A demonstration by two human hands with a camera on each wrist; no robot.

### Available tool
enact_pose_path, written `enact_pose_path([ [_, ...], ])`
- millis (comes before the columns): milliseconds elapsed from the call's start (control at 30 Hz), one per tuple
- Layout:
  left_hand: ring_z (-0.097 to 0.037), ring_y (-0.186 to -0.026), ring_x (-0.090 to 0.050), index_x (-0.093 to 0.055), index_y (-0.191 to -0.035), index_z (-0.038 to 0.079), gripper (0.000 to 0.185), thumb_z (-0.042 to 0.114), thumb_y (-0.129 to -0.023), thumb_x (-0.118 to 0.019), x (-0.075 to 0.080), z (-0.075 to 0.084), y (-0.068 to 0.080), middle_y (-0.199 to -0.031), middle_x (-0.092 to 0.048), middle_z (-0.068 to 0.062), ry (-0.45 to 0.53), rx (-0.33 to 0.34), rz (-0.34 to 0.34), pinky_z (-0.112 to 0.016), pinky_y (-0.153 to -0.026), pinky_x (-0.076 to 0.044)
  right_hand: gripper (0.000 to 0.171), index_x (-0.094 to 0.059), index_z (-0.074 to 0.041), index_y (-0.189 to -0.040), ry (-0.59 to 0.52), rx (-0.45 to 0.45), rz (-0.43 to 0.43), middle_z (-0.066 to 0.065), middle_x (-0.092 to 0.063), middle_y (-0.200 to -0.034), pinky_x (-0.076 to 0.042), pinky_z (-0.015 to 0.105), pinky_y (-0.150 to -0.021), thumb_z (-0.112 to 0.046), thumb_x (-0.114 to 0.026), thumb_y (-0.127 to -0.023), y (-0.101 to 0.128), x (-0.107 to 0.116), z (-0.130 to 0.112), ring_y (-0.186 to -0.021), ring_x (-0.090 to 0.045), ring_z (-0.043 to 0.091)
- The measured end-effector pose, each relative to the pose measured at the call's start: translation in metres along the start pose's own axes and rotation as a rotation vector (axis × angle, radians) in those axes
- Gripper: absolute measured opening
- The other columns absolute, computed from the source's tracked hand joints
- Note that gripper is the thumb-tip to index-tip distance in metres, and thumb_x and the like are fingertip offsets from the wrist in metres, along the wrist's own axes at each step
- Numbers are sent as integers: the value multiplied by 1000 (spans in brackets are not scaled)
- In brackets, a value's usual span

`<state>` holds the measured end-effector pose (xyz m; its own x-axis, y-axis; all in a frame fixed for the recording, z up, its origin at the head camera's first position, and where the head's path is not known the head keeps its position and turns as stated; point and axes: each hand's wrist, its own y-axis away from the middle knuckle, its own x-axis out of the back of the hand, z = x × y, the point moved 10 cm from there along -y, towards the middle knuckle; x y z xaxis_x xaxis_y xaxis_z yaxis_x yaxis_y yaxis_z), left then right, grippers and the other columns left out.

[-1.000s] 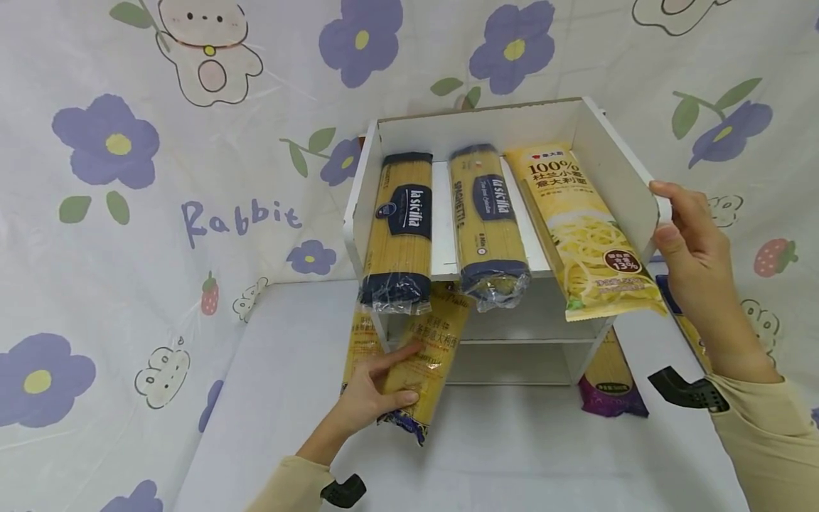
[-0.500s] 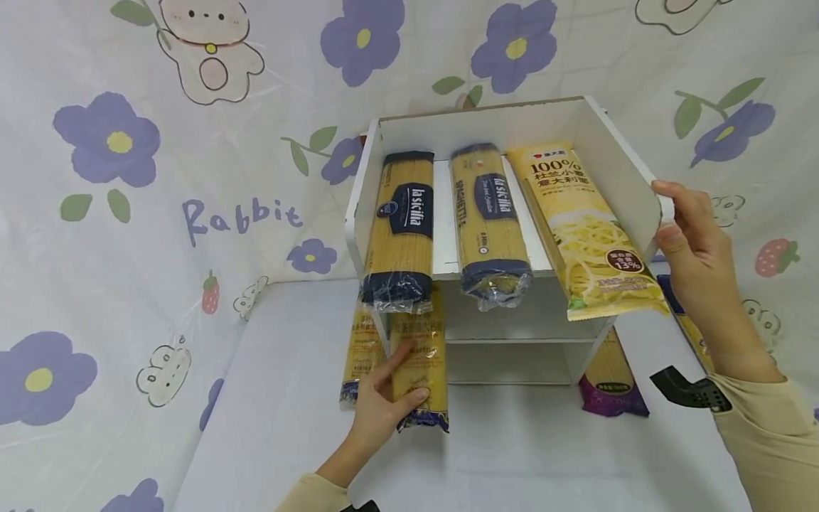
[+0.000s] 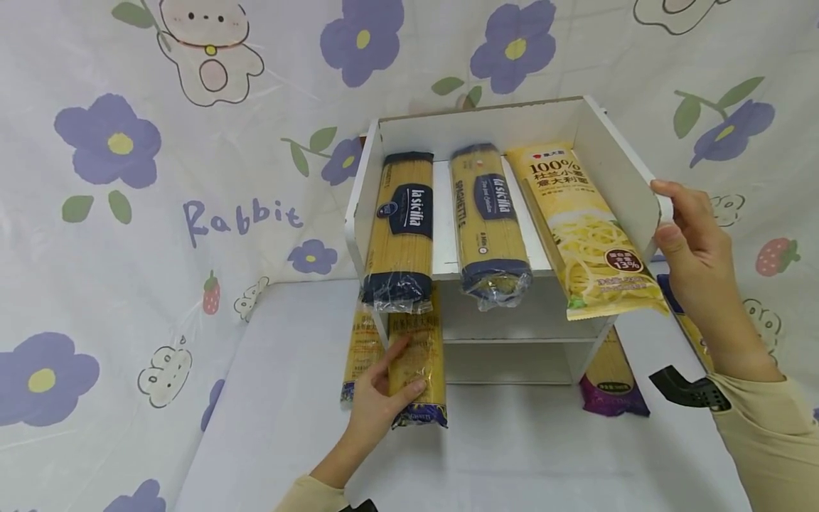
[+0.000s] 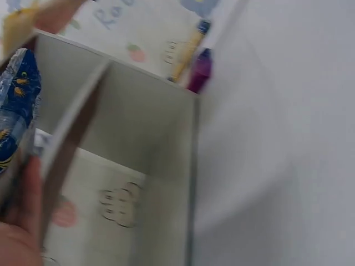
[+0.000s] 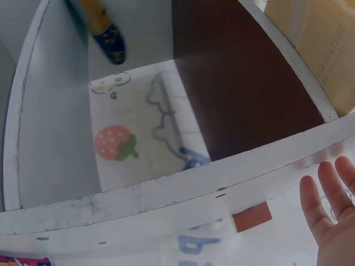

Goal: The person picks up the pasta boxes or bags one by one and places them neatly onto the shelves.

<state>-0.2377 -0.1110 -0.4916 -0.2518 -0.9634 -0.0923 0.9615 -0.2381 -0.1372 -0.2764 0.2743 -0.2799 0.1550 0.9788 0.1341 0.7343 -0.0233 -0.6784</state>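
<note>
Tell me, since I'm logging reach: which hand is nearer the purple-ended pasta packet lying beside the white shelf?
Right. The right hand grips the shelf's wall above the purple-ended packet; the left hand holds a yellow packet across the shelf.

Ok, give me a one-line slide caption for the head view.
Left hand holds a pasta pack at the white shelf's lower opening; right hand grips its right wall.
</note>
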Motion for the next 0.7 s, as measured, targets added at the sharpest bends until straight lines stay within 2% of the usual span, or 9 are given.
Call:
enact_pose_path([
  [67, -8, -116, -63, -44, -149, 15, 70, 9, -87, -75, 0, 5, -2, -159, -35, -8, -19, 44, -2, -22, -91, -56, 41, -47, -4, -144, -12, -5, 1, -3, -51, -127, -48, 9, -82, -12, -47, -103, 0, 0, 1, -104, -55, 9],
  [133, -13, -117, -63, -45, -149, 17, 68, 11, -88, -74, -1, 10, -5, -159, -34, -8, -49, 77, -28, -23, -90, -56, 41, -46, -4, -144, -1, -9, 3, -4, -51, -127, -48, 9, -82, -12, -47, -103, 0, 0, 1, -104, -55, 8],
  [200, -20, -121, -62, -44, -149, 20, 67, 12, -89, -73, -1, 13, -6, -160, -31, -6, -91, 91, -83, -24, -90, -57, 41, -47, -5, -144, -6, -13, 4, -4, -51, -126, -48, 9, -82, -12, -47, -103, 1, 0, 0, -104, -55, 8],
  [300, -26, -127, -58, -39, -152, 25, 69, 14, -92, -71, -2, 15, -4, -163, -26, -5, -168, 96, -207, -25, -94, -55, 42, -46, -6, -145, 6, -38, 6, -4, -51, -126, -47, 9, -82, -12, -47, -103, 2, -1, 1, -105, -54, 8],
  [367, -24, -125, -61, -36, -153, 28, 71, 15, -92, -70, -2, 14, 0, -160, -32, -8, -210, 110, -298, -25, -93, -56, 42, -46, -6, -145, 27, -53, 8, -5, -50, -126, -47, 9, -82, -12, -46, -104, 2, -1, 1, -105, -54, 8],
  [467, -17, -106, -70, -37, -153, 28, 74, 16, -90, -73, -1, 14, 7, -145, -53, -19, -235, 137, -399, -26, -84, -59, 42, -46, -7, -146, 39, -67, 12, -6, -50, -126, -47, 9, -82, -11, -45, -104, 2, 0, 2, -104, -53, 8],
  [567, -14, -100, -72, -40, -152, 26, 76, 16, -87, -77, -1, 13, 13, -130, -63, -25, -208, 171, -442, -26, -80, -60, 42, -46, -7, -145, 31, -62, 18, -6, -50, -125, -47, 9, -81, -12, -46, -104, 2, 0, 2, -104, -53, 8],
  [633, -13, -105, -70, -40, -152, 25, 78, 13, -85, -78, -2, 12, 15, -138, -58, -24, -176, 172, -443, -27, -84, -59, 42, -47, -6, -145, 15, -61, 20, -5, -50, -125, -46, 10, -82, -12, -46, -103, 2, 0, 2, -104, -53, 8],
  [700, -12, -112, -68, -41, -151, 24, 76, 12, -85, -78, -3, 11, 15, -147, -50, -19, -157, 161, -413, -27, -88, -58, 42, -47, -6, -145, 11, -60, 21, -5, -50, -125, -47, 10, -82, -12, -47, -103, 2, 0, 2, -104, -53, 9],
])
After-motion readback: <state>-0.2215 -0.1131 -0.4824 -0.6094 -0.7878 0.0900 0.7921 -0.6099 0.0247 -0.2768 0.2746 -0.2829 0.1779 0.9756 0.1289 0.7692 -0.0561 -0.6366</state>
